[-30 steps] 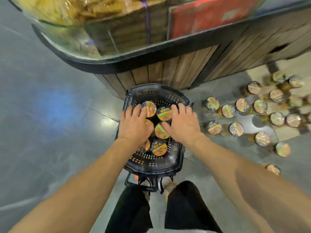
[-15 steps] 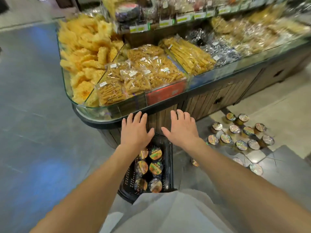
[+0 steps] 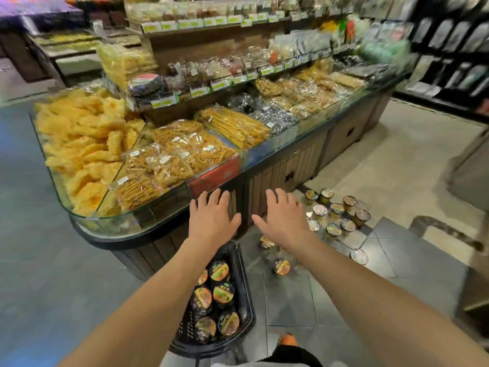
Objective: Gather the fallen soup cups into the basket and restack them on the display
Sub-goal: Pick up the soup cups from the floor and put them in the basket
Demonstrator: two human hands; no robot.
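A black plastic basket (image 3: 244,284) stands on the floor below me with several soup cups (image 3: 223,291) inside, lids up. My left hand (image 3: 211,221) and my right hand (image 3: 283,219) hover above it with fingers spread, holding nothing. More soup cups (image 3: 333,210) stand clustered on the floor to the right, beside the counter's base. Two more cups (image 3: 281,266) lie closer to the basket.
A glass-fronted display counter (image 3: 158,215) with wooden base, heaped with bagged yellow snacks, runs from left to upper right directly ahead. Shelves with price tags rise behind it. Dark shelving (image 3: 449,49) lines the far right. Grey tile floor opens to the left.
My view has risen from looking straight down at the basket to looking across the counter. Both hands lifted off the cups in the basket and now hang spread in the air.
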